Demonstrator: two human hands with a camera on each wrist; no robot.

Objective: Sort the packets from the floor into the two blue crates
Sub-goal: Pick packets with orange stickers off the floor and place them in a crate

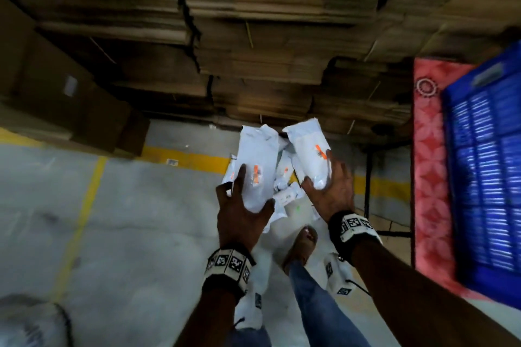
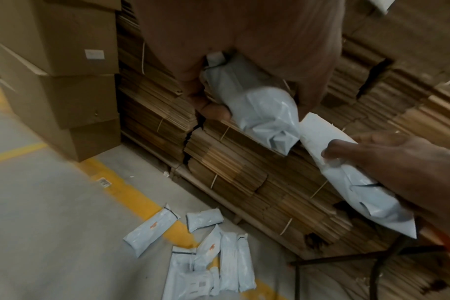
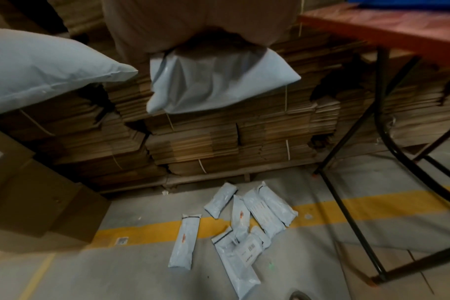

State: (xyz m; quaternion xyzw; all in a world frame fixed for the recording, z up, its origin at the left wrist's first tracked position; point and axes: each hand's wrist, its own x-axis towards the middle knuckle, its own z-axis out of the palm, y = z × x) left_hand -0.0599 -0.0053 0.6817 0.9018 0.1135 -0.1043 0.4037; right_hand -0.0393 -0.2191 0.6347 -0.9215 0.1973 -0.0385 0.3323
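Note:
In the head view my left hand (image 1: 251,191) grips a white plastic packet (image 1: 258,160) with an orange label, held upright above the floor. My right hand (image 1: 318,170) grips a second white packet (image 1: 306,146) just to its right. Both packets show from below in the wrist views, the left one (image 2: 254,101) and the right one (image 3: 213,81). Several more white packets (image 3: 244,219) lie in a loose heap on the concrete floor, across a yellow line. One blue crate (image 1: 485,177) stands on a red-patterned table (image 1: 427,149) at the right; a second crate is not in view.
Tied stacks of flat cardboard (image 1: 267,65) rise right behind the heap. Brown boxes (image 1: 56,87) stand at the left. The table's black metal legs (image 3: 347,203) come down right of the packets. My sandalled foot (image 1: 303,239) is just short of the heap.

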